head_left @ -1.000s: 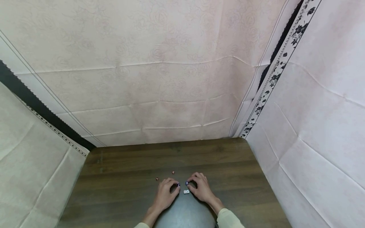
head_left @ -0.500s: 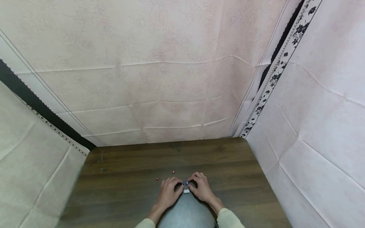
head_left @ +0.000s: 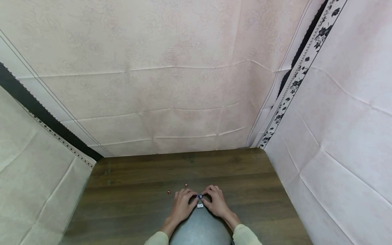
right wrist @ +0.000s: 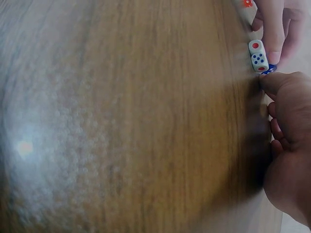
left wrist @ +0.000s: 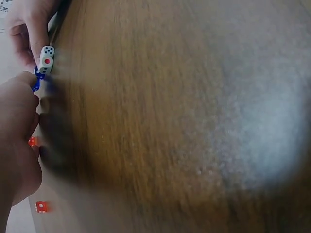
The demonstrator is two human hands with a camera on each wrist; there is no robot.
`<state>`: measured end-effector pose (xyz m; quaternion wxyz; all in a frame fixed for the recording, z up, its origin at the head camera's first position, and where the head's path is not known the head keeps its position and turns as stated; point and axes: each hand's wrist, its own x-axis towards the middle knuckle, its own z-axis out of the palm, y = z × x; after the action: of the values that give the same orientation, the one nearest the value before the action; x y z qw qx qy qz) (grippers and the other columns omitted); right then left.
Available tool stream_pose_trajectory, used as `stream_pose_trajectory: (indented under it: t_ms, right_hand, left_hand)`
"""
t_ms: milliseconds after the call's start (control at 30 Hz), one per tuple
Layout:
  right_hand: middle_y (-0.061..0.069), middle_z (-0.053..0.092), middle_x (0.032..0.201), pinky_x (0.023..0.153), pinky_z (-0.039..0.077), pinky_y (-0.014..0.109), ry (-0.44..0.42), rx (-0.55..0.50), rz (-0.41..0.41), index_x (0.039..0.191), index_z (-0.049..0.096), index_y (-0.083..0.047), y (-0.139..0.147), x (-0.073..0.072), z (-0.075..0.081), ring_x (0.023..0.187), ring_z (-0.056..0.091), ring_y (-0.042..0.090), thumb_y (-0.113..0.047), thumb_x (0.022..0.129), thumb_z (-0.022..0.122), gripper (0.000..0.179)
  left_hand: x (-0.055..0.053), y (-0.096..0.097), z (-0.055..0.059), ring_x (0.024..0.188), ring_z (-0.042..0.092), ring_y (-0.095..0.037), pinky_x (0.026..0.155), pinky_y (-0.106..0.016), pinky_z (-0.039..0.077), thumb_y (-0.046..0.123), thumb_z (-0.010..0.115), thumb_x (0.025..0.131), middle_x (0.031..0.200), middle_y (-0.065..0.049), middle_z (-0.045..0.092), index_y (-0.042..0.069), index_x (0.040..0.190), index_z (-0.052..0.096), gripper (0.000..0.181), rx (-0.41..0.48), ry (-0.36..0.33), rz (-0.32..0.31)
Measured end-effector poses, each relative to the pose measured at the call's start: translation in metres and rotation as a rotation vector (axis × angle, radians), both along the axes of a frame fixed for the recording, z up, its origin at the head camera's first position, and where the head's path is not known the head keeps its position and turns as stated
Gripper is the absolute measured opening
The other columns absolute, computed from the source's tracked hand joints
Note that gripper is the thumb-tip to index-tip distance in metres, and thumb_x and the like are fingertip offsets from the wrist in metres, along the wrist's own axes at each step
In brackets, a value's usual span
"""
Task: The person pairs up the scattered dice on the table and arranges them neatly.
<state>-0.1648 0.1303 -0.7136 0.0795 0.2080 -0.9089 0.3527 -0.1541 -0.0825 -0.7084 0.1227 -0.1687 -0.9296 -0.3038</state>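
In the head view my left hand (head_left: pixel 182 205) pinches one blue die (head_left: pixel 197 196) between thumb and fingertips. Opposite it, my right hand (head_left: pixel 216 203) pinches a second blue die (head_left: pixel 200 196) in the same way. The two blue dice sit side by side, right up against each other in this view. A pair of white dice (head_left: pixel 200 206) stands together on the near side of them, between the two thumbs. Both wrist views show those white dice (left wrist: pixel 47 59) close by the fingertips, the blue dice (right wrist: pixel 270 69) being partly hidden by fingers.
Two red dice lie farther left on the wooden table (head_left: pixel 137 204): one red die (head_left: pixel 168 192) left of my left hand, another red die (head_left: pixel 186 185) just beyond its fingers. Pale patterned cloth (head_left: pixel 183 102) hangs behind the table and along both sides.
My left hand has moved right, bringing its blue die up beside the one in my right hand. The right hand, the white dice and the red dice stay in place.
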Motion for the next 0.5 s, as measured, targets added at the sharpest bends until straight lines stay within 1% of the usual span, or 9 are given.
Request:
stream_pose_trajectory:
  t_ms: [200,300,500]
  right_hand:
    - [-0.003,0.071,0.112,0.093,0.046,0.042,0.038,-0.003,0.001,0.11,0.083,-0.016,-0.0002,-0.0007,-0.0018,0.104,0.06,0.015,-0.014,0.096,0.091,0.016]
    - [-0.002,0.072,0.111,0.092,0.046,0.042,0.053,-0.003,0.003,0.11,0.083,-0.015,-0.0001,-0.0015,-0.0028,0.104,0.06,0.016,-0.014,0.096,0.091,0.016]
    - [-0.005,0.072,0.113,0.093,0.046,0.04,0.002,0.01,-0.005,0.111,0.083,-0.019,0.0,-0.0015,-0.0023,0.105,0.06,0.013,-0.017,0.097,0.091,0.016]
  left_hand:
    - [0.0,0.0018,-0.0023,0.1,0.068,-0.015,0.091,-0.042,0.045,0.029,0.088,0.101,0.108,0.007,0.081,0.022,0.111,0.087,0.012,-0.007,0.001,0.007]
    - [-0.0002,0.0026,-0.0034,0.1,0.068,-0.015,0.091,-0.043,0.045,0.028,0.088,0.1,0.107,0.007,0.08,0.023,0.111,0.087,0.012,-0.003,0.011,0.006]
    - [-0.0004,0.0033,-0.0049,0.1,0.068,-0.016,0.093,-0.048,0.047,0.026,0.089,0.099,0.107,0.006,0.079,0.023,0.11,0.087,0.012,0.025,0.018,-0.004]
